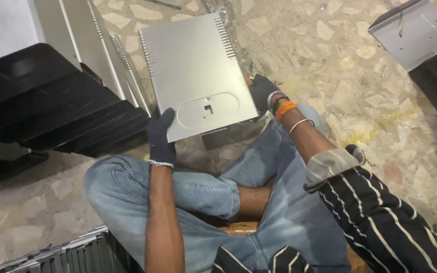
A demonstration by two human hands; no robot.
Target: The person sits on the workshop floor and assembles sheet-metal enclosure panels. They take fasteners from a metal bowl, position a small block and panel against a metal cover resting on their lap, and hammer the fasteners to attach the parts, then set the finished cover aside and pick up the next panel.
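Grey sheet-metal panel [195, 73] held between two black-gloved hands above the person's folded legs.

From the head camera, the panel is tilted over the stone-chip floor [380, 86], with slotted vents along two of its edges and a pressed oval recess with a small square cut-out near its lower edge. The left hand [160, 139] is closed on the panel's lower left corner, fingers curled up over its face. The right hand [263, 91] grips the panel's right edge, mostly behind it, with orange and silver bands on the wrist. Left of the panel stands a stack of black trays [51, 106], with more grey panels [120, 60] leaning just beside it. Well right of the panel, another grey panel [413, 33] lies on a dark stack.
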